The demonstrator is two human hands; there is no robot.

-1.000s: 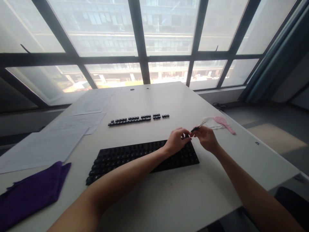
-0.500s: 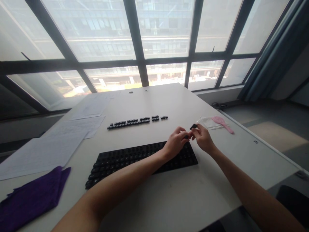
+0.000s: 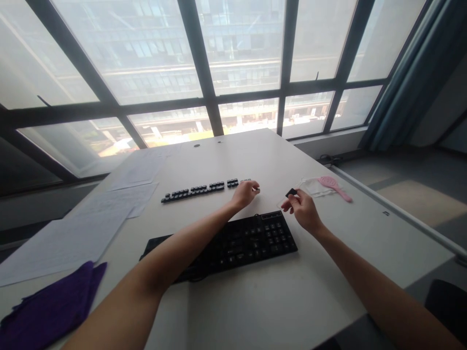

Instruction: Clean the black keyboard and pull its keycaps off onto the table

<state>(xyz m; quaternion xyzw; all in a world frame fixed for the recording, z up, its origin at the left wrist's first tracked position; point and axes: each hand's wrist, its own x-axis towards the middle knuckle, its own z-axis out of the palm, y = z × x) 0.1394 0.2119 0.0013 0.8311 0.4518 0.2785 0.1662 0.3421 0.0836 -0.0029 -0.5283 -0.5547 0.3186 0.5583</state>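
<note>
My left hand (image 3: 245, 194) is held over the right end of the removed keycaps (image 3: 217, 186). Its fingers are curled together in a pinch, and whatever sits between them is hidden. In my right hand (image 3: 303, 210) is a keycap puller with a black handle (image 3: 291, 192) and thin pale wire loops, gripped between thumb and fingers above the table. Below both hands lies a black keyboard (image 3: 251, 238), its number pad at the right; my left forearm covers much of its left part. The removed keycaps stand in rows behind the keyboard.
A pink hairbrush (image 3: 330, 183) rests on a crumpled white bag (image 3: 314, 188) at the right. Paper sheets (image 3: 87, 233) spread along the left side, with a folded purple cloth (image 3: 54, 301) in front of them. Windows stand behind the white table (image 3: 255, 150).
My left hand has moved left and away from my right hand, from over the number pad to the keycap rows. My right hand stays nearly in place with the keycap puller.
</note>
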